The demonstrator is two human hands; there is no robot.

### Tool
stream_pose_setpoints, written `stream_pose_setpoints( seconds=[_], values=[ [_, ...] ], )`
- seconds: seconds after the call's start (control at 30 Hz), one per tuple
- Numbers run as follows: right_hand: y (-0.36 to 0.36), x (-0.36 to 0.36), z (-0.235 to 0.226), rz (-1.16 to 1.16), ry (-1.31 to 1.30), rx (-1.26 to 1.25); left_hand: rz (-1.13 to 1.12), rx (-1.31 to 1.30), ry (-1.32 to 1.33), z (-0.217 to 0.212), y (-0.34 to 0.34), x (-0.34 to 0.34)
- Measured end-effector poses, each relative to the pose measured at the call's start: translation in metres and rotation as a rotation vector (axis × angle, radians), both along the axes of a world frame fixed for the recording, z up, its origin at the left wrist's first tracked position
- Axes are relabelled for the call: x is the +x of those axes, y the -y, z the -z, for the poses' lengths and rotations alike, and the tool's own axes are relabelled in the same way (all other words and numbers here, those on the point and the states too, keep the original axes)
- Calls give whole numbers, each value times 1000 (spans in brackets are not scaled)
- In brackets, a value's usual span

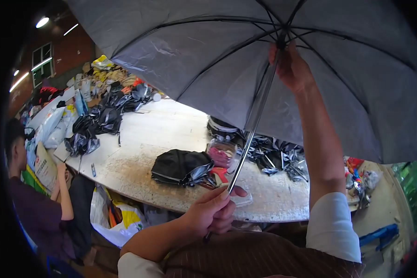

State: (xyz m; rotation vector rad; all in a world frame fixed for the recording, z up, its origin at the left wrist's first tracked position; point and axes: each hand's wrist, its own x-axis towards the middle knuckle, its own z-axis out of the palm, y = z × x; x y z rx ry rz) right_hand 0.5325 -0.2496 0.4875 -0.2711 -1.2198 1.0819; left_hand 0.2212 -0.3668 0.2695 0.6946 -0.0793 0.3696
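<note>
Overhead, open grey umbrella (pixel 208 51) above table (pixel 157 134) | left hand (pixel 213 211) closed on shaft's lower end | right hand (pixel 289 67) gripping slider near rib hub | risk: fingers pinched if slider slips; shaft could knock plastic jar (pixel 221 153) beneath

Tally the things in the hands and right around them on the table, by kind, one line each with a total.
Open grey umbrella, held by the left hand at the shaft and the right hand near the hub: 1
Folded black canopy on the table: 1
Clear jar with pink contents: 1
Total: 3
</note>
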Motion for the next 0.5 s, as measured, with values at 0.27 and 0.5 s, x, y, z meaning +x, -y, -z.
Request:
stream_pose_setpoints(
  seconds=[0.27, 0.5],
  values=[
    [-58, -79, 16, -751, -310, -8, 119, -245, 202, 13, 17, -54],
    [-44, -177, 113, -693, -441, -47, -61, -199, 152, 31, 21, -84]
  ],
)
